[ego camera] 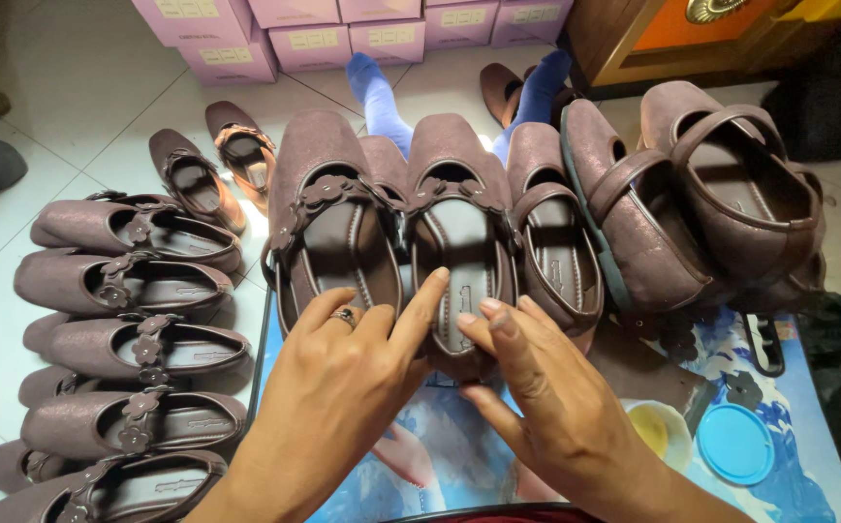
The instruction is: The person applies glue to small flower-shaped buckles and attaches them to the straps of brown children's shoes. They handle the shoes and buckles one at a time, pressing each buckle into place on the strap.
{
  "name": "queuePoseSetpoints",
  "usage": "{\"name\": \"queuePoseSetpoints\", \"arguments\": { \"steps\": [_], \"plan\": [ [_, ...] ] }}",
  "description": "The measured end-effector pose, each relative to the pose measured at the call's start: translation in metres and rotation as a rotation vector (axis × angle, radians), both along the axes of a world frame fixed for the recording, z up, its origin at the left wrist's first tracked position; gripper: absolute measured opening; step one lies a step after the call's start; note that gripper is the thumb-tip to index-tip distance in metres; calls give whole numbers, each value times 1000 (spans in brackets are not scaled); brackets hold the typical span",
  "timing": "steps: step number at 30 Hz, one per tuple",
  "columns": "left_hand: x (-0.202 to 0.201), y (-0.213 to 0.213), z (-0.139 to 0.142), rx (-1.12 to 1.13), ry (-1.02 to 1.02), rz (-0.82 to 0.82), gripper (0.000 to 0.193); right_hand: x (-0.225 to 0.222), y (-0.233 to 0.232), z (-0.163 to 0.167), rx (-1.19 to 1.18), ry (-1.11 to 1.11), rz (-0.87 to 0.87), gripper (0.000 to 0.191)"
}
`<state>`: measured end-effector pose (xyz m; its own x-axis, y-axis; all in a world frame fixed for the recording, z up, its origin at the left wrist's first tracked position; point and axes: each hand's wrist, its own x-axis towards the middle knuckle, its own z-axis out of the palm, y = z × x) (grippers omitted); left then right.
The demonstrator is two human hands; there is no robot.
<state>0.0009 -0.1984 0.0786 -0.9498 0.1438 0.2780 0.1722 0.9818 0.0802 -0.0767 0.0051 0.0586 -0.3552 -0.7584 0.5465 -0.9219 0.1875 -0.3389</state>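
The left hand (343, 373) lies with its fingers loosely spread and only a little bent. A ring is on one finger. Its index finger stretches forward and its tip rests on the grey insole of the middle brown shoe (461, 242), while the other fingers lie on the heel edge of the shoe with the flower strap (331, 228) just to the left. The hand grips nothing; it only presses and touches.

The right hand (537, 397) is half open, the fingers curved. Its fingertips touch the heel end of the same middle brown shoe, close beside the left index finger, and the thumb goes under the heel. So this shoe stands directly in front of both hands, between them, with the toe pointing away.

To the right of the right hand, more brown strap shoes (653, 213) lean side by side. Far left of the left hand, a column of finished shoes (130, 291) lies on the white tile floor (72, 87).

Near the right wrist stands a small open cup (661, 429) with yellowish liquid inside, and beside it lies a blue round lid (736, 444), both on the blue patterned board (798, 465). Beyond the shoes, pink boxes (314, 39) are stacked closed; what is in them I cannot tell.
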Motion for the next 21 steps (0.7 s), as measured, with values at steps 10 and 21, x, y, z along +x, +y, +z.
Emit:
{"name": "queuePoseSetpoints", "arguments": {
  "steps": [10, 21],
  "plan": [
    [-19, 9, -14, -52, 14, 33, 85, -20, 52, 36, -164, -322, 0, 119],
    [-11, -1, 10, 130, 159, -22, 68, -7, 143, -32, -365, -721, -638, 112]
  ]
}}
